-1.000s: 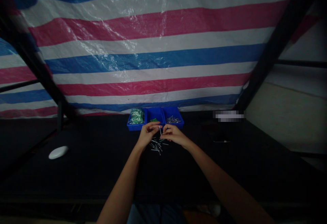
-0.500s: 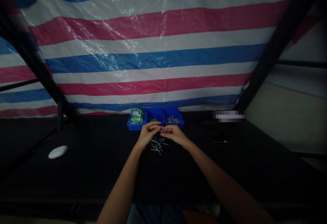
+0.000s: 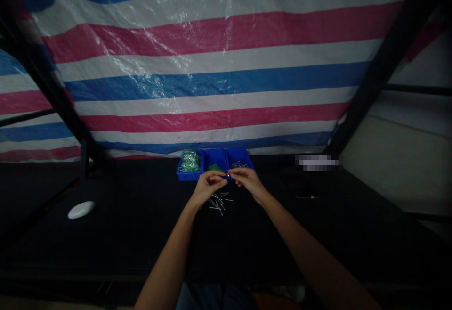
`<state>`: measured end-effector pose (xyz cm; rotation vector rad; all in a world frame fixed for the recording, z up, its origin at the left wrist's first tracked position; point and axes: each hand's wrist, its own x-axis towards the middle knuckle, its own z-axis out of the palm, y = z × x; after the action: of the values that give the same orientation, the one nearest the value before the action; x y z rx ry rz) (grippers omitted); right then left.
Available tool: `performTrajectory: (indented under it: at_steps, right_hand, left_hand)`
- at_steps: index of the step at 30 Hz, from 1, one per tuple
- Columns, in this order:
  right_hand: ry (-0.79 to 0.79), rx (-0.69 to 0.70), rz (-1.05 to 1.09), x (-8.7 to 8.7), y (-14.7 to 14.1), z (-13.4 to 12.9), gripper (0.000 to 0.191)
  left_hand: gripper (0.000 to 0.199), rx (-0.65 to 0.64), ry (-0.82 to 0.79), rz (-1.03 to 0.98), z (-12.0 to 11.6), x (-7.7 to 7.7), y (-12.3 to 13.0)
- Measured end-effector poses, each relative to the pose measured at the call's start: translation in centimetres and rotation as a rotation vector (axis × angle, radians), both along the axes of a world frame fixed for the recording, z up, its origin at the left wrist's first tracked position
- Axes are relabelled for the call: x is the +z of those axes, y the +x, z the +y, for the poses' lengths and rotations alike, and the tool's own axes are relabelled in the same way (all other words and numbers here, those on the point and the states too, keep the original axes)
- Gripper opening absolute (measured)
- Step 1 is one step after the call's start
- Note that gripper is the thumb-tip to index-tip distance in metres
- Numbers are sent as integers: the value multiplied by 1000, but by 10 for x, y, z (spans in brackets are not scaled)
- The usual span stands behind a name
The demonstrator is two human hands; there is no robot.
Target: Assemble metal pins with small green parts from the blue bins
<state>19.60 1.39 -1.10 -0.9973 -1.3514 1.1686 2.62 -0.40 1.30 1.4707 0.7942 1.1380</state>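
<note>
Small metal piece (image 3: 228,176) is up between the two hands, at the fingertips, just on the near side of the bins. Clock below is centred on it, 12 = away from the person.

Right hand (image 3: 249,183) at 3-4: fingertips narrow, pinching the piece. Left hand (image 3: 209,187) at 8-9: fingers curved, tips right at the piece; can't tell if they grip it too.

Loose metal pins (image 3: 218,202) at 7, scattered on the black table (image 3: 141,239), near left hand.

Three blue bins side by side: left bin (image 3: 189,176) at 10, with shiny green-and-clear packets (image 3: 189,160); middle bin (image 3: 214,156) at 11, green bits (image 3: 213,167) inside; right bin (image 3: 237,153) at 1, metal pins (image 3: 239,164) inside. Any print on packets is too small to read.

Further out: white oval object (image 3: 81,210) at 9, dark flat object (image 3: 306,196) at 3, pale item (image 3: 318,162) at 2-3, pixelated, unreadable. Red/white/blue striped sheet (image 3: 219,60) hangs at 12.
</note>
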Motion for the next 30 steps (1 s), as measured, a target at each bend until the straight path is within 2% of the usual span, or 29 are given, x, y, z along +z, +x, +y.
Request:
performTrajectory:
  at_steps: [8, 22, 25, 30]
  right_hand:
    - [-34, -6, 92, 1, 3, -1, 31]
    - [42, -1, 25, 8, 12, 1, 30]
    - [67, -68, 19, 10, 17, 2, 31]
    - [102, -303, 30, 5, 27, 10, 34]
  left_hand:
    - [33, -32, -49, 7, -5, 1, 2]
    - [32, 24, 0, 102, 4, -8, 2]
    - [30, 40, 19, 103, 6, -10, 2]
    - [26, 105, 60, 92, 12, -15, -2]
